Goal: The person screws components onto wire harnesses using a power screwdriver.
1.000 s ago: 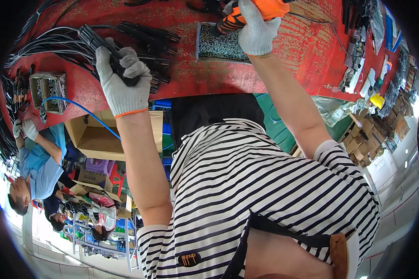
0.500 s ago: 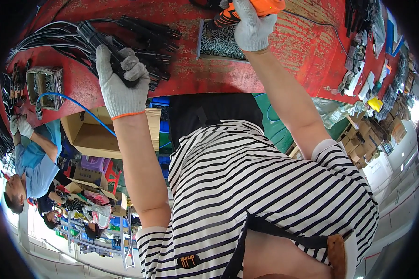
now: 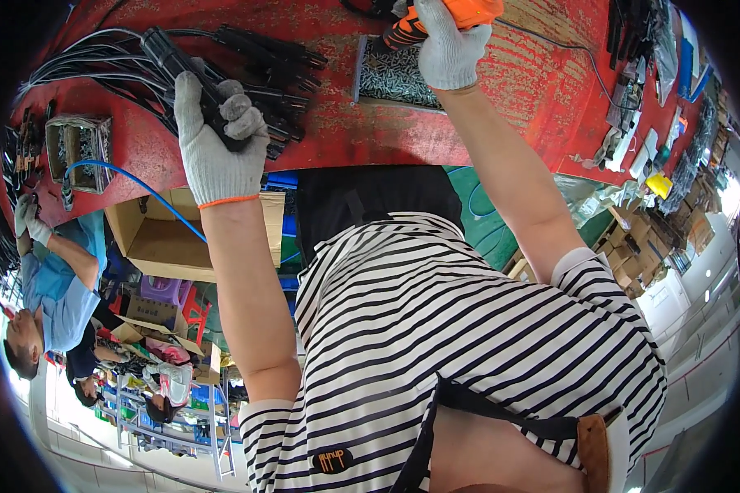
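My left hand (image 3: 215, 140), in a grey knit glove with an orange cuff, is closed around a black cable connector (image 3: 173, 62) lifted from a bundle of black connectors and grey cables (image 3: 263, 70) on the red workbench (image 3: 501, 107). My right hand (image 3: 448, 49), also gloved, grips an orange and black power screwdriver (image 3: 448, 16) at the top edge, just above a shallow tray of small silver screws (image 3: 395, 74).
A metal box of parts (image 3: 78, 144) sits at the bench's left end with a blue hose (image 3: 131, 185) beside it. A cardboard box (image 3: 164, 234) stands under the bench. A co-worker in a blue shirt (image 3: 53, 279) works at the left. Tools and parts clutter the bench's right end (image 3: 641, 123).
My left hand has drawn the black connector slightly nearer the bench edge. My right hand with the screwdriver has stayed over the screw tray, shifting a little toward the top edge.
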Motion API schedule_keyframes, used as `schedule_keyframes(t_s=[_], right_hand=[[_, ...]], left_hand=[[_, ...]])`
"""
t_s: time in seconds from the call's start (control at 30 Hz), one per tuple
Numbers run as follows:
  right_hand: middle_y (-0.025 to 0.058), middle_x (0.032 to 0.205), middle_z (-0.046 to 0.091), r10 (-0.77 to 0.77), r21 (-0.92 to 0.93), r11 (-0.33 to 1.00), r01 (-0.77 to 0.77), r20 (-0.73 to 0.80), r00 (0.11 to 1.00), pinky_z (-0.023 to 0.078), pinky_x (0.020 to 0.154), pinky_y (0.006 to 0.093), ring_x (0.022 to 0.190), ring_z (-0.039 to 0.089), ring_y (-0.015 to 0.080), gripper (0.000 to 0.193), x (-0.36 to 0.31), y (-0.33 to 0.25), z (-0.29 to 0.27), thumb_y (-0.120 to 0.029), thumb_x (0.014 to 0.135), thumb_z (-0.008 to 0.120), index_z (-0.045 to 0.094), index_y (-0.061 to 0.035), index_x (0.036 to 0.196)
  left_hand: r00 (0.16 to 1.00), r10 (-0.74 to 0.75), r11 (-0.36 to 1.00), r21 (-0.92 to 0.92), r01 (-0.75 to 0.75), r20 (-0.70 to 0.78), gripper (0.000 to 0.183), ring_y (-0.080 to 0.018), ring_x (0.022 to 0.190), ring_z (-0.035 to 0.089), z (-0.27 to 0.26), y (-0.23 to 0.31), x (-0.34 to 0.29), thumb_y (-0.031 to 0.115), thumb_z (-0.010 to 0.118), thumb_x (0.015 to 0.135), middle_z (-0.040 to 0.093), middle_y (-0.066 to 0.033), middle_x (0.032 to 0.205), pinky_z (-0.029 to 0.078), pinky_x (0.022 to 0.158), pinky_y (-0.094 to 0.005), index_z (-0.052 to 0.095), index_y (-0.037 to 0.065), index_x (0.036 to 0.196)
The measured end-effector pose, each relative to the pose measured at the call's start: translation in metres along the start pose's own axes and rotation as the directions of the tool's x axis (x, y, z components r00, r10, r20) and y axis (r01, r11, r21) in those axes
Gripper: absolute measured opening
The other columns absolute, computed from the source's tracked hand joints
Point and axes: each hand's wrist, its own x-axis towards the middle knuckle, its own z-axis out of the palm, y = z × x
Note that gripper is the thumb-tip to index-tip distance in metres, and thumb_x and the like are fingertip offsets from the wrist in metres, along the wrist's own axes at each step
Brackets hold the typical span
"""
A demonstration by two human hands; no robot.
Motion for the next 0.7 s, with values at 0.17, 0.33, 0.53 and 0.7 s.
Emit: schedule_keyframes(t_s=[0.17,0.33,0.53,0.7], right_hand=[[0.0092,0.098,0.07,0.0,0.075,0.997,0.001,-0.015,1.0,0.055,0.073,0.0324,0.081,0.068,0.0173,0.021,-0.0007,0.0007,0.0005,-0.004,0.093,0.07,0.059,-0.0038,0.11],[0.0096,0.099,0.071,0.009,0.12,0.993,-0.004,-0.045,0.999,0.056,0.073,0.033,0.081,0.068,0.0175,0.021,-0.0044,0.0062,0.0028,-0.005,0.093,0.071,0.059,-0.0038,0.111],[0.0078,0.097,0.07,-0.029,0.081,0.996,0.03,-0.016,0.999,0.056,0.071,0.0313,0.08,0.068,0.0161,0.018,-0.0043,0.0068,0.0047,-0.007,0.094,0.073,0.062,-0.0034,0.108],[0.0057,0.094,0.069,-0.053,-0.027,0.998,0.054,0.054,0.997,0.053,0.068,0.0278,0.078,0.066,0.0133,0.016,-0.007,0.0043,0.0072,-0.008,0.093,0.074,0.064,-0.0032,0.104]], left_hand=[[0.999,0.006,1.0,0.008,-0.006,0.035,0.027,-0.0088,0.063,0.055,0.0015,0.002,-0.0014,0.033,0.075,0.097,0.06,-0.0041,0.085,0.041,0.045,-0.0193,0.07,0.02,0.12],[1.0,0.027,0.999,0.031,-0.027,-0.015,0.027,-0.009,0.063,0.055,0.0049,0.003,-0.0051,0.033,0.076,0.096,0.061,-0.0045,0.086,0.041,0.045,-0.019,0.07,0.02,0.118],[0.999,0.036,0.999,0.037,-0.037,0.013,0.031,-0.0067,0.061,0.05,0.0042,0.0032,-0.0063,0.031,0.072,0.1,0.054,-0.0042,0.087,0.042,0.047,-0.0186,0.066,0.017,0.127],[1.0,0.012,1.0,0.014,-0.011,-0.027,0.031,-0.0074,0.061,0.051,-0.0019,0.0054,-0.005,0.03,0.072,0.099,0.055,-0.0041,0.086,0.042,0.047,-0.0191,0.067,0.014,0.125]])
